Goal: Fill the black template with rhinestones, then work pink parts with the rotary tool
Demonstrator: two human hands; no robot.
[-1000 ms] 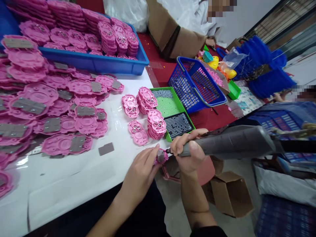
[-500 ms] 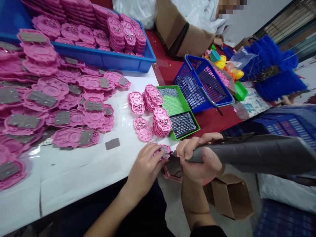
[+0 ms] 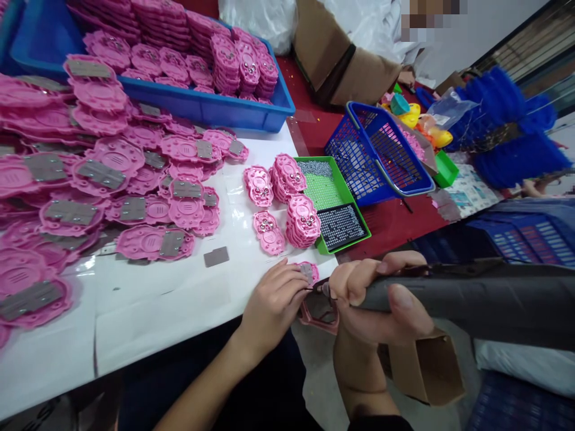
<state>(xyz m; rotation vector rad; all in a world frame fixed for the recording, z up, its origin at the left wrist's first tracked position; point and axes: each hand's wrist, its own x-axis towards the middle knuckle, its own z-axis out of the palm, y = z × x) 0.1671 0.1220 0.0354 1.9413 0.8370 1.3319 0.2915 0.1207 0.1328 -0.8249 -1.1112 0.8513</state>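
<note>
Holding a small pink plastic piece [image 3: 309, 272] down at the near edge of the white tabletop [image 3: 157, 311], the left hand [image 3: 274, 305] has its fingers closed over it, so only the piece's far end and a grey metal plate on it show. The right hand [image 3: 377, 302] is wrapped tight around a long grey power screwdriver [image 3: 471, 299], whose tip meets the piece just right of the left fingertips.

Just beyond the piece stands a green tray [image 3: 335, 200] with two sections: the far one has small silvery screws heaped at its back, the near one is dark and packed with screws. Left of the tray, touching it, are short stacks of pink parts with steel balls [image 3: 303, 220]. Right of the tray sits a blue mesh basket [image 3: 377, 152] with pink bits inside. Far behind the tray, a blue bin [image 3: 202, 108] is filled with stacked pink parts. Well left of the tray, a loose spread of pink covers [image 3: 103, 179] with grey plates lies on the tabletop, and one loose grey plate [image 3: 216, 257] lies alone. A brown cardboard box [image 3: 426, 368] sits on the floor below the screwdriver.
</note>
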